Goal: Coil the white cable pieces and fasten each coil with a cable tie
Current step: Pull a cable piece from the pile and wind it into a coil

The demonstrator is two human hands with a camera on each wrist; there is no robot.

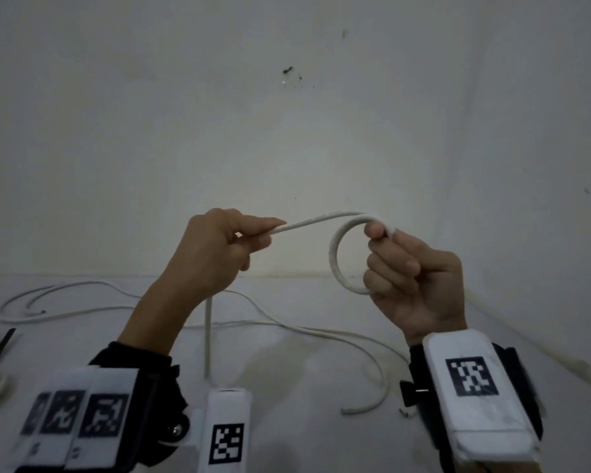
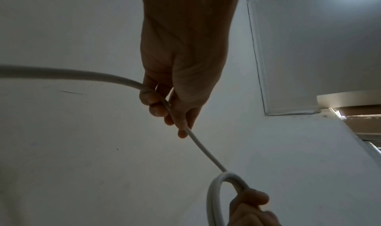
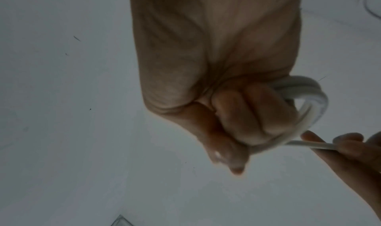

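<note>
The right hand (image 1: pixel 413 278) holds a small coil (image 1: pixel 338 257) of white cable (image 1: pixel 321 220) up in the air, well above the counter (image 1: pixel 287 370). Its fingers (image 1: pixel 389 264) are curled tight round one side of the loop, thumb on top. The left hand (image 1: pixel 209 254) grips the same cable a short way along, its fingers (image 2: pixel 156 110) curled round it and the thumb laid along it. From there the free length drops down to the counter.

The cable looks light and fairly stiff. The loop keeps a clean round shape, and the run between the hands arcs gently rather than sagging. I judge it springy, so the turns will likely try to open if the right hand eases off. The jacket seems smooth, so it should slide through the left fingers as more is fed round.

The best hold is where the turns cross, inside the right fist, pinching all strands together. A tie would go on right beside that spot.

More loose cable (image 1: pixel 65 302) lies on the counter at the left, and something dark (image 1: pixel 4 343), perhaps ties, sits at the left edge, too blurred to tell.
</note>
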